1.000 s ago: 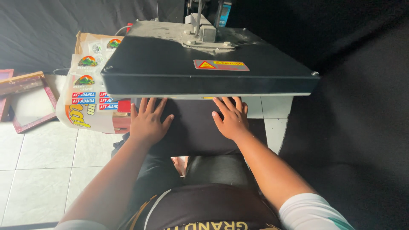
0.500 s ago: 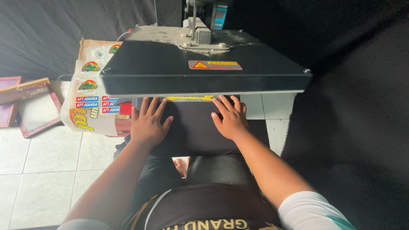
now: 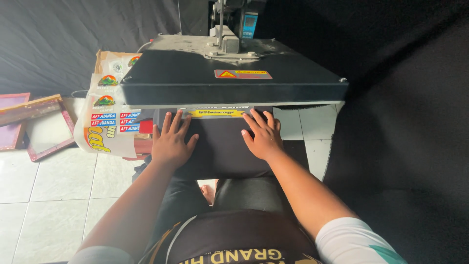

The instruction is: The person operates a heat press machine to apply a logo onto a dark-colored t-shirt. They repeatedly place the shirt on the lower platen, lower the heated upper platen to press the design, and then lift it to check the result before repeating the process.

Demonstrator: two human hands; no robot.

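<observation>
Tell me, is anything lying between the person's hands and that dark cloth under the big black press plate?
Nothing visible does. The left hand and the right hand both lie flat, fingers spread, straight on the dark cloth. The flat black metal press plate hangs above the cloth's far edge, just beyond the fingertips.

I see both of my arms stretched forward and down from the bottom of the view, bare from the elbows to the wrists, with pale short sleeves at the upper arms. My left hand [image 3: 171, 142] lies palm down, fingers spread wide and pointing ahead, thumb angled out toward the right hand. My right hand [image 3: 263, 136] lies flat the same way, level with the left and well apart from it, fingers fanned a little less, thumb turned in toward the left hand. Neither hand grips anything; both are open and pressed flat. The forearms angle inward toward the wrists.
</observation>
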